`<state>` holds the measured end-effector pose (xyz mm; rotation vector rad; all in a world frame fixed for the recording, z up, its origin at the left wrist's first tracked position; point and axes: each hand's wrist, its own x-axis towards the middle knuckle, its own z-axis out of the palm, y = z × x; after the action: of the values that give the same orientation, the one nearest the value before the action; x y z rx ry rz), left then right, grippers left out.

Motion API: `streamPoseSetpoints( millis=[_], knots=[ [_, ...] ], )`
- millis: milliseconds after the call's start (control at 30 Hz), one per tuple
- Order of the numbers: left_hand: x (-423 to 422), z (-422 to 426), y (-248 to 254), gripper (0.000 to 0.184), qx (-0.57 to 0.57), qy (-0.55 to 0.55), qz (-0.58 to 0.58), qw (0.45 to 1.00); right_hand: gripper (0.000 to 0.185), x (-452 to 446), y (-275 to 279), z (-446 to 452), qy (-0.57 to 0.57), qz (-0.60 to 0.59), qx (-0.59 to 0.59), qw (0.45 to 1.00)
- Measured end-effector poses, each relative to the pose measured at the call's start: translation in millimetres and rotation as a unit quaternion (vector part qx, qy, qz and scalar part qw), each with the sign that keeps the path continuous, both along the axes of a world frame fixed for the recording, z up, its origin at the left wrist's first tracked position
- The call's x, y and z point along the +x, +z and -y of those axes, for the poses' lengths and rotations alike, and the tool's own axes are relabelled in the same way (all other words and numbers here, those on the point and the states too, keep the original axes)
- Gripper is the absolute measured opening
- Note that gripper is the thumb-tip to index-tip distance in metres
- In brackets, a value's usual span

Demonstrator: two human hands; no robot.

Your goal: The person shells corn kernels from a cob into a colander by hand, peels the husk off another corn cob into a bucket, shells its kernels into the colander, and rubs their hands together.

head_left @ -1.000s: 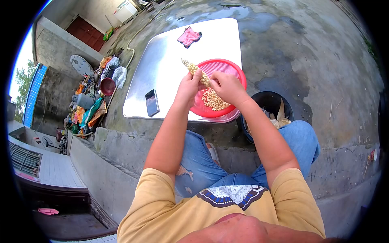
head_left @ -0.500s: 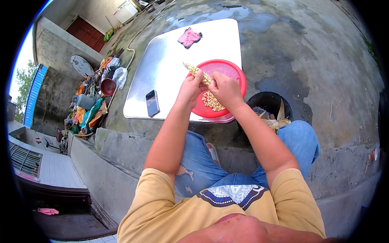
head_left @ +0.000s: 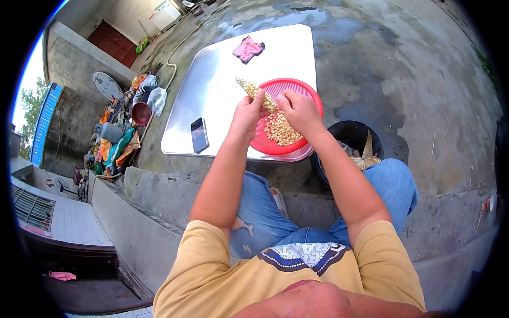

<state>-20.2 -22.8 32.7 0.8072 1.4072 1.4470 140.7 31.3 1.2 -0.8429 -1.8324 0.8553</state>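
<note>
A pale corn cob [head_left: 250, 88] slants over the red plastic basket [head_left: 318, 108], its narrow tip pointing up and to the left. My left hand [head_left: 247, 115] is closed around the middle of the cob, thumb laid along it. At the cob's lower end, my right hand [head_left: 302, 114] is closed with its thumb against the kernels; its other fingers are mostly hidden. Loose corn kernels [head_left: 282, 130] lie in a pile in the basket under both hands.
The basket stands at the near right corner of a shiny metal table [head_left: 185, 100]. On it also lie a phone [head_left: 199, 135] and a pink cloth [head_left: 248, 49]. A black bucket [head_left: 339, 129] with corn husks [head_left: 366, 158] is beside my knee. Clutter [head_left: 114, 132] lines the left wall.
My right hand has shifted slightly and its thumb has lifted a little from the cob. More of the kernel pile shows in the basket. The cob's tip has moved slightly up and left.
</note>
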Motion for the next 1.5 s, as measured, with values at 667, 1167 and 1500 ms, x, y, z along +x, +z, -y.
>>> streamPoseSetpoints(
  millis=[667, 1167, 1500],
  knots=[
    [4.1, 2.4, 3.2, 0.041, -0.019, -0.049, -0.020, 0.998, 0.033, 0.7, 3.1, 6.2, 0.016, 0.058, -0.008, 0.998],
    [8.2, 6.4, 4.4, 0.041, -0.013, -0.123, -0.023, 0.992, 0.033, -2.8, -0.6, 2.1, 0.025, 0.005, -0.016, 1.000],
    [11.1, 6.3, -1.0, 0.041, -0.038, -0.118, -0.052, 0.991, 0.022, -3.7, -7.2, 7.3, -0.027, 0.044, 0.081, 0.995]
  ],
)
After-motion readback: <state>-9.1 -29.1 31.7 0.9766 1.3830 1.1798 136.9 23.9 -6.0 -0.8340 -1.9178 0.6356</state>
